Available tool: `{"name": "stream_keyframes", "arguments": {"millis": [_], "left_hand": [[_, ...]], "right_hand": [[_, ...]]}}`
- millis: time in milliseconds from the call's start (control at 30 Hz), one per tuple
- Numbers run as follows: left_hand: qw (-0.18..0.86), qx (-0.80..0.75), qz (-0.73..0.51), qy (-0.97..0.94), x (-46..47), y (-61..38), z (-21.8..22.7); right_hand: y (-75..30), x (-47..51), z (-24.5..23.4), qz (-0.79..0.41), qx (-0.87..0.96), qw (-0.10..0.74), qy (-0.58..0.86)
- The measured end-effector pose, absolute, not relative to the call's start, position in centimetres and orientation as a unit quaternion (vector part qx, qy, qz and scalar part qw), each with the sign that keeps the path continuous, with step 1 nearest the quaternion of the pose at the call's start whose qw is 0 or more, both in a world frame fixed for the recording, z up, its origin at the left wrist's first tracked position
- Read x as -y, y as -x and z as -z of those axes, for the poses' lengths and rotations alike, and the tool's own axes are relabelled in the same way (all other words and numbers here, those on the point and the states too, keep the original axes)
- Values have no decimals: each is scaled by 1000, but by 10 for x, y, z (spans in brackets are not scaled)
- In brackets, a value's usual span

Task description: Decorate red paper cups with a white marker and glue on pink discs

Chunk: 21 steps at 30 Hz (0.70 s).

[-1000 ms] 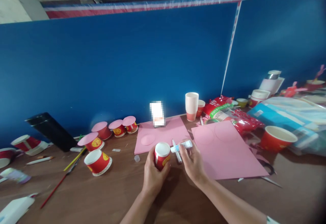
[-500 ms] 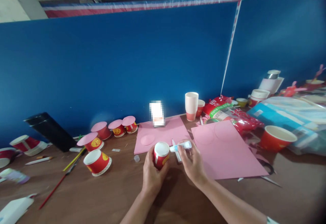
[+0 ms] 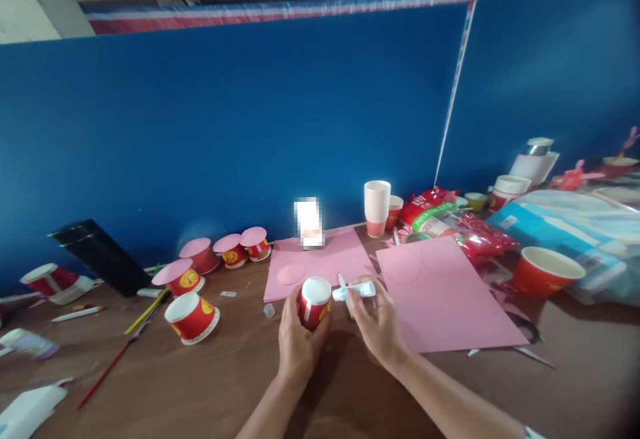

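Observation:
My left hand [image 3: 299, 346] is wrapped round a red paper cup [image 3: 311, 314], turned upside down with its white base facing up. In my right hand [image 3: 376, 319] is a white and light-blue glue stick [image 3: 357, 290], its uncapped end pointing left, close to the cup's upper edge. A small clear cap [image 3: 269, 310] lies on the table left of the cup. Behind my hands is a pink paper sheet [image 3: 330, 252] with a loose pink paper circle [image 3: 291, 274] on it. Another pink sheet [image 3: 450, 312], marked with round outlines, lies right of my right hand.
Left stand several upturned red cups topped with pink discs [image 3: 199, 252], one bare upturned cup [image 3: 191, 318], a black cylinder [image 3: 100, 256] and a red brush [image 3: 105, 376]. Right are stacked white cups [image 3: 377, 206], a red paper-cup bag [image 3: 430, 209], an orange cup [image 3: 545, 272] and scissors [image 3: 533, 356].
The glue stick has drawn slightly away from the cup's top edge, leaving a small gap. My left hand and the cup have barely shifted.

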<state>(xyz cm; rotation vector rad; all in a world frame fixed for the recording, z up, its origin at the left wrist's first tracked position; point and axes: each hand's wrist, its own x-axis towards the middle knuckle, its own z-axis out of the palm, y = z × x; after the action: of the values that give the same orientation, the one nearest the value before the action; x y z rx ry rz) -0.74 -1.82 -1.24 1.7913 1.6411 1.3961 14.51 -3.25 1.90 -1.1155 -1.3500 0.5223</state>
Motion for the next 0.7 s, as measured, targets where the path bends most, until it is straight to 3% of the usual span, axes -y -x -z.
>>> {"name": "stream_keyframes", "arguments": {"millis": [367,700], "left_hand": [[165,-585,-473,-638,21,8,7],[166,-583,-489,-628,22,6,7]], "right_hand": [[-143,46,-32,-171,672,574,436],[-145,38,-25,-182,633,590,467]]}}
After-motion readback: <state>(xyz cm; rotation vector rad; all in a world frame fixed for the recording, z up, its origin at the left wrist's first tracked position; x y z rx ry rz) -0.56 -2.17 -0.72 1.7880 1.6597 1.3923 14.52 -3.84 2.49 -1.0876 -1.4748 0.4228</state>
